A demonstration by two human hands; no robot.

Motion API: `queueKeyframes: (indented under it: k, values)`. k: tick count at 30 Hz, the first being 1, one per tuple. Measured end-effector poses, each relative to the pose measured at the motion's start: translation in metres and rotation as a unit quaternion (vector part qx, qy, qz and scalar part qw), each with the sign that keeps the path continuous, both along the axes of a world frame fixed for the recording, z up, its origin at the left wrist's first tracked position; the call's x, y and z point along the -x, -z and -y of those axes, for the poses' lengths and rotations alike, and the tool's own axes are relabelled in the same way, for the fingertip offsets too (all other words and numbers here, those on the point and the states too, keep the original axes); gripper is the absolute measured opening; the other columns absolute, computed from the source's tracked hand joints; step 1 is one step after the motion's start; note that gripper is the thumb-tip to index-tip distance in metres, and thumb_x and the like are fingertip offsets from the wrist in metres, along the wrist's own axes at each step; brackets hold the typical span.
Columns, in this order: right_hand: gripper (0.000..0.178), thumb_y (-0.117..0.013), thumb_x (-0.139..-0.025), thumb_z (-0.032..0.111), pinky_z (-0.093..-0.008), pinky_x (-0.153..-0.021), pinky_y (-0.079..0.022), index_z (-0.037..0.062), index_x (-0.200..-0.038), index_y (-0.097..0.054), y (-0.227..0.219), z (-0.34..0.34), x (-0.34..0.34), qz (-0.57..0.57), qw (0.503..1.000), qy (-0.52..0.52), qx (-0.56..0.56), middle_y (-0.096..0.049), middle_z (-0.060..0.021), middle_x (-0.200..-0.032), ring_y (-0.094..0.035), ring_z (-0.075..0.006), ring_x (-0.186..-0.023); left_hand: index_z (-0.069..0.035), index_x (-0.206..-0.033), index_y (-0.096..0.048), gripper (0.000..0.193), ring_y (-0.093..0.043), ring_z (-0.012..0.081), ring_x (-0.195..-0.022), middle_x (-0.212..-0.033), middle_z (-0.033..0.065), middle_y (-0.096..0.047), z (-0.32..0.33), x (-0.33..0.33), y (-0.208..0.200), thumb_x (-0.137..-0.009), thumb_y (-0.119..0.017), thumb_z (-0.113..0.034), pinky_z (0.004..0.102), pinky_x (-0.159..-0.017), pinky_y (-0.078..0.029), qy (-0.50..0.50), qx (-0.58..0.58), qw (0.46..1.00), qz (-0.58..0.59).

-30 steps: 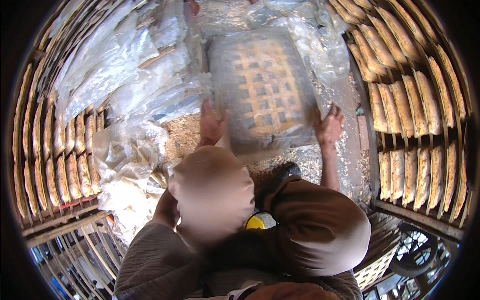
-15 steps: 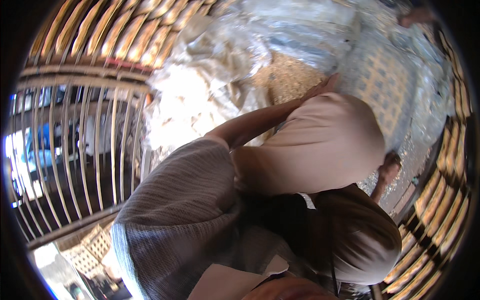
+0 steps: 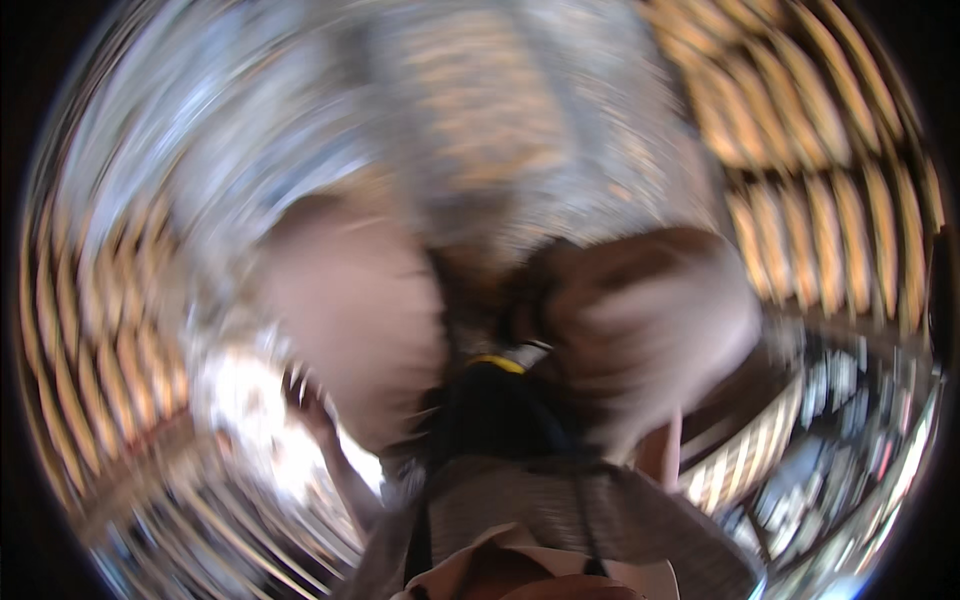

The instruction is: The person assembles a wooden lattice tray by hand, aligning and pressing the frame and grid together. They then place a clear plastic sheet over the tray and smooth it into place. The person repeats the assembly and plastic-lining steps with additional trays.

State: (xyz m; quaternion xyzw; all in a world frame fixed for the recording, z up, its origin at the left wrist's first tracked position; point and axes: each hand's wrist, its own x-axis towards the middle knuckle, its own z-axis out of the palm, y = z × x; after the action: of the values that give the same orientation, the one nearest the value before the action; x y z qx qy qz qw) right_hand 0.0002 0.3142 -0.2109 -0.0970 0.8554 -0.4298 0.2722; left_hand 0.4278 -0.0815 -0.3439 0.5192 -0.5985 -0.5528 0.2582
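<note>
Blur smears the whole view now, where a second ago both hands lay flat on the wrapped tray (image 3: 510, 130), which shows only as a pale tan streak at the top. The left hand (image 3: 305, 395) has dropped low toward bright plastic (image 3: 245, 400), fingers seemingly spread and empty. The right hand cannot be made out, so its grip cannot be told; the tray looks released.

Grey ribbed top (image 3: 590, 515), blurred
</note>
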Motion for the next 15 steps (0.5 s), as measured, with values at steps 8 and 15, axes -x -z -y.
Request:
queueKeyframes:
  k: [8, 15]
  values:
    - [0.033, -0.064, -0.105, 0.024, -0.0319, -0.061, -0.056, 0.0005, -0.128, -0.068, -0.096, -0.180, -0.083, 0.070, 0.927, 0.359, -0.082, -0.077, -0.0077, -0.093, -0.066, -0.0115, -0.072, 0.001, -0.143, -0.053, 0.051, -0.064, 0.0336, -0.119, -0.142, 0.0191, -0.059, 0.061, 0.099, -0.079, -0.108, -0.051, -0.034, 0.0435, -0.100, -0.055, 0.082, 0.196, 0.965, 0.155]
    - [0.046, -0.066, -0.100, 0.038, -0.0431, -0.057, -0.055, -0.0080, -0.096, -0.071, -0.086, -0.420, -0.279, -0.216, 0.687, 0.507, -0.474, -0.073, -0.0211, -0.079, -0.070, -0.0297, -0.065, 0.004, -0.138, -0.058, 0.057, -0.064, 0.0382, -0.121, -0.140, 0.0203, -0.061, 0.089, 0.278, -0.222, -0.110, -0.046, -0.045, 0.0471, -0.102, -0.055, 0.224, 0.282, 0.933, -0.012]
